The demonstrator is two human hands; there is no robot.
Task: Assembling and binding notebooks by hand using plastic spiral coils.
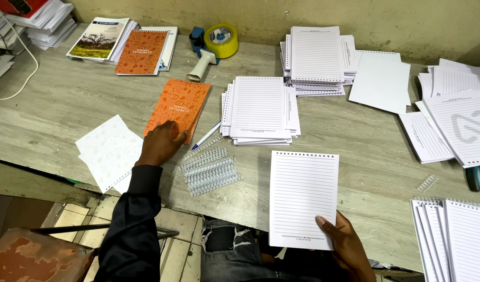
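My left hand [160, 142] rests with its fingers on the near edge of an orange patterned cover [178, 106] that lies flat on the grey wooden table [67, 104]. My right hand [343, 237] grips the near right corner of a lined, punched paper block [302, 196] lying at the table's front edge. Between the hands lie several silver wire binding combs [209, 169] and a blue and white pen [207, 135]. A stack of lined punched sheets [261, 109] sits just beyond the pen.
White patterned sheets [110, 151] lie left of my left hand. At the back are another lined stack [317, 57], orange and printed booklets [141, 51] and a tape dispenser with yellow tape [212, 44]. More sheets [459, 125] and bound pads [454, 237] fill the right side.
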